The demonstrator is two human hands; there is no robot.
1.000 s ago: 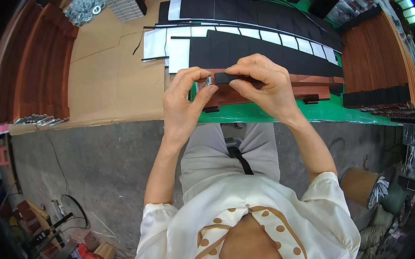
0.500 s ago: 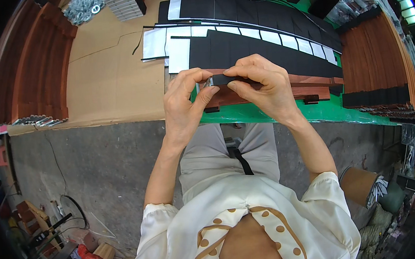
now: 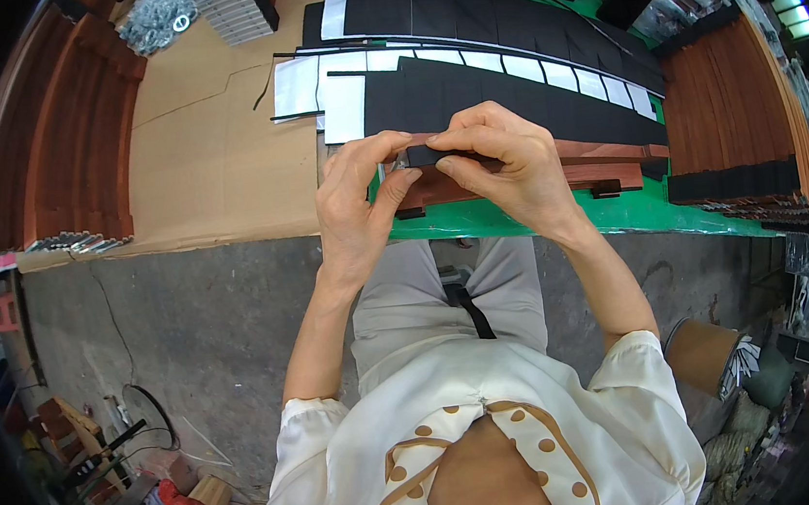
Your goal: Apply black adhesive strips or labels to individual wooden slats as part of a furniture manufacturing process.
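Both hands meet over the near edge of the table. A short black strip lies level between them. My right hand is closed on it, thumb below and forefinger above. At its left end, my left hand curls thumb and forefinger around the tip, where a little silvery metal shows. Fingers hide how far the strip runs under my right palm. Just beneath the hands are reddish-brown wooden slats, with black pieces at their near edge. Beyond lie black sheets with white rectangles along them.
Brown cardboard covers the table's left part, green sheeting the right. Stacked brown slats stand at left, black-ended ones at right. A bag of metal rings sits at the far left. A cardboard drum stands on the floor.
My left fingertips have shifted slightly left on the strip's end, and less of the silvery metal shows. My right hand keeps its hold. The whole view has moved a little.
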